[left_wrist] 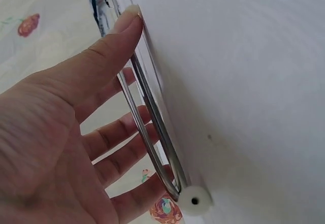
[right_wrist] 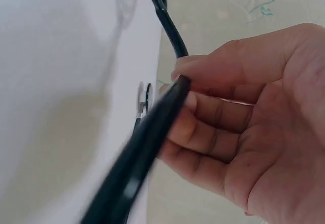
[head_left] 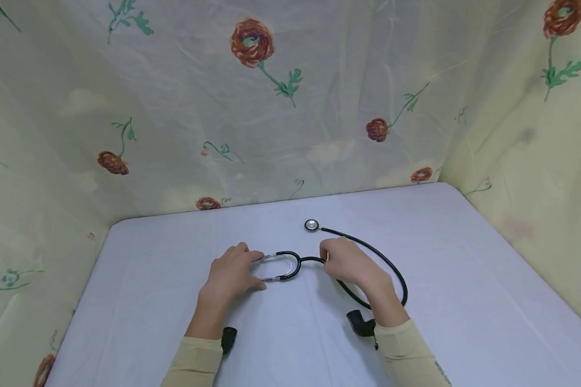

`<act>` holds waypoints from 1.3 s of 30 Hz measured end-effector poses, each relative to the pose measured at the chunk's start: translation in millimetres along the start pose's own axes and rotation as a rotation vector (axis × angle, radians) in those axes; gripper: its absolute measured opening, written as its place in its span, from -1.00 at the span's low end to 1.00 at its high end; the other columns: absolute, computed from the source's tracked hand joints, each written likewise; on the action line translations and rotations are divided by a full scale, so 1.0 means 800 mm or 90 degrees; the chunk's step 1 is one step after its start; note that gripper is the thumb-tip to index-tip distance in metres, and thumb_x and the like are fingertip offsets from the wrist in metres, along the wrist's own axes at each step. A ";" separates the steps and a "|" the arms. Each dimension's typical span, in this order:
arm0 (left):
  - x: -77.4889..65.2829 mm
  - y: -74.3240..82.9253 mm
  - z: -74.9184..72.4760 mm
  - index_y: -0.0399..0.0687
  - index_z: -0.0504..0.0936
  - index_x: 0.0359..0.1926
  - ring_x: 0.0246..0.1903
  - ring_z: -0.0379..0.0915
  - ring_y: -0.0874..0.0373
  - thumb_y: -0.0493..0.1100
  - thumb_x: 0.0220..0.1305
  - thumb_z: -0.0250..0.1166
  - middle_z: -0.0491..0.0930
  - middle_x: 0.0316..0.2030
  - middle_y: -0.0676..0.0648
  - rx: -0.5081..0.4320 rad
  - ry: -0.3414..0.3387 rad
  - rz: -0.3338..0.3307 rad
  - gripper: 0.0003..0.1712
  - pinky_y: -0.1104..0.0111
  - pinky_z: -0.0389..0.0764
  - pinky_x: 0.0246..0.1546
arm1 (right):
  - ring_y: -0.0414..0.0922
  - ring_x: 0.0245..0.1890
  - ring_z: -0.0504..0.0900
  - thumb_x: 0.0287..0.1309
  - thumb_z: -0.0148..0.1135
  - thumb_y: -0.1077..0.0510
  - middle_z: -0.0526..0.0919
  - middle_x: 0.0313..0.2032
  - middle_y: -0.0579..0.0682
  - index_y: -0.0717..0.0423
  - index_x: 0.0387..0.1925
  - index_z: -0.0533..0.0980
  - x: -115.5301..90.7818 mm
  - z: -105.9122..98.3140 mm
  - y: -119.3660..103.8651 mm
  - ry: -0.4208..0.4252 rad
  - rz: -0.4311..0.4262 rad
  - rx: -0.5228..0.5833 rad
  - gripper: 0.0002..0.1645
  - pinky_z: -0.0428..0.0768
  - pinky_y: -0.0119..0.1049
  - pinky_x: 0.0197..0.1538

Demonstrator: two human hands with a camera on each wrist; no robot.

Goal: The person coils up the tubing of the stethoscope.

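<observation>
A stethoscope with black tubing and metal ear tubes lies across the white table. My left hand spans the ear tubes, thumb against one side and fingers along the other. In the left wrist view, a pale eartip shows at the end of the metal. My right hand pinches the tubing between thumb and fingertips, just past the Y-shaped fork. From there the tubing loops under the right forearm and curves back to the round chest piece, which rests beyond the right hand.
A white cloth covers the table. Behind and beside it hangs a pale curtain printed with red flowers. Black wrist-worn devices stick out below both hands, at the beige sleeves.
</observation>
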State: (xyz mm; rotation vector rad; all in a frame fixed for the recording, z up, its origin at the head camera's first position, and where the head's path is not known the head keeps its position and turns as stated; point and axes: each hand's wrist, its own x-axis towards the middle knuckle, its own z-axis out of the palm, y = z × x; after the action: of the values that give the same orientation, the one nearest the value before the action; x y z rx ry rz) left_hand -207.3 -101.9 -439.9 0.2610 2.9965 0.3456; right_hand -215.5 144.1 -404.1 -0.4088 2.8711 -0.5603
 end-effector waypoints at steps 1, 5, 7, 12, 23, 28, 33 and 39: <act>0.000 0.000 0.000 0.30 0.53 0.09 -0.19 0.35 0.15 0.17 -0.30 0.53 0.44 -0.19 0.06 0.000 0.000 -0.001 -0.22 0.22 0.46 -0.36 | -0.15 -0.50 0.42 -0.05 0.01 0.38 0.56 -0.50 -0.06 0.10 -0.39 0.55 0.000 -0.002 0.000 0.007 -0.005 0.003 -0.76 0.37 -0.34 -0.45; 0.001 0.001 -0.001 0.30 0.52 0.11 -0.18 0.36 0.15 0.18 -0.29 0.52 0.44 -0.18 0.06 -0.002 0.000 -0.009 -0.21 0.20 0.47 -0.33 | -0.15 -0.52 0.42 -0.08 0.01 0.38 0.55 -0.53 -0.07 0.09 -0.40 0.56 0.001 -0.006 0.001 0.024 -0.023 0.011 -0.76 0.38 -0.34 -0.43; 0.001 0.001 -0.001 0.30 0.51 0.11 -0.17 0.36 0.15 0.19 -0.28 0.52 0.44 -0.17 0.06 -0.001 0.002 -0.012 -0.21 0.20 0.47 -0.32 | -0.15 -0.52 0.42 -0.09 0.02 0.37 0.55 -0.54 -0.08 0.09 -0.41 0.56 0.002 -0.006 0.003 0.027 -0.028 0.012 -0.76 0.38 -0.33 -0.42; 0.002 0.000 -0.001 0.31 0.53 0.10 -0.20 0.40 0.15 0.22 -0.24 0.49 0.47 -0.19 0.07 0.000 0.002 -0.010 -0.25 0.22 0.47 -0.36 | -0.16 -0.50 0.43 -0.09 0.01 0.35 0.55 -0.53 -0.09 0.11 -0.40 0.56 0.002 -0.006 0.004 0.033 -0.030 0.013 -0.76 0.39 -0.34 -0.40; 0.002 -0.014 -0.007 0.38 0.54 0.03 -0.46 0.38 0.27 0.25 -0.09 0.38 0.53 -0.45 0.22 -0.094 -0.017 0.014 -0.42 0.34 0.33 -0.46 | -0.14 -0.50 0.44 -0.06 0.11 0.24 0.54 -0.49 -0.10 -0.03 -0.35 0.55 -0.002 -0.011 0.001 0.072 0.010 -0.020 -0.80 0.33 -0.31 -0.47; 0.002 -0.016 -0.011 0.33 0.57 -0.01 -0.50 0.39 0.23 0.21 -0.05 0.37 0.55 -0.43 0.17 -0.141 -0.028 0.027 -0.49 0.36 0.36 -0.51 | -0.14 -0.53 0.41 0.00 0.11 0.23 0.51 -0.52 -0.10 -0.07 -0.31 0.55 -0.004 -0.014 0.001 0.092 -0.002 -0.010 -0.80 0.31 -0.30 -0.51; 0.001 -0.014 -0.018 0.31 0.57 0.00 -0.54 0.39 0.22 0.19 -0.05 0.39 0.55 -0.46 0.16 -0.160 -0.027 0.026 -0.49 0.35 0.37 -0.54 | -0.16 -0.55 0.38 0.04 0.14 0.26 0.47 -0.55 -0.11 -0.07 -0.30 0.57 -0.005 -0.019 0.002 0.127 -0.035 0.007 -0.79 0.30 -0.32 -0.52; 0.001 -0.013 -0.020 0.31 0.59 -0.04 -0.56 0.36 0.21 0.21 -0.06 0.39 0.53 -0.52 0.16 -0.156 -0.030 0.041 -0.50 0.35 0.35 -0.55 | -0.17 -0.48 0.41 0.07 0.13 0.31 0.50 -0.47 -0.15 0.00 -0.30 0.59 -0.005 -0.022 0.003 0.182 -0.073 0.005 -0.79 0.34 -0.33 -0.43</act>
State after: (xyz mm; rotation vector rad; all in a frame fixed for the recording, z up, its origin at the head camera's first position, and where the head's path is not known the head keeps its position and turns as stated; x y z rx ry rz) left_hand -211.7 -115.4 -426.9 0.3370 2.8661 0.6966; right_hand -216.1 153.4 -388.5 -0.5352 3.1309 -0.7012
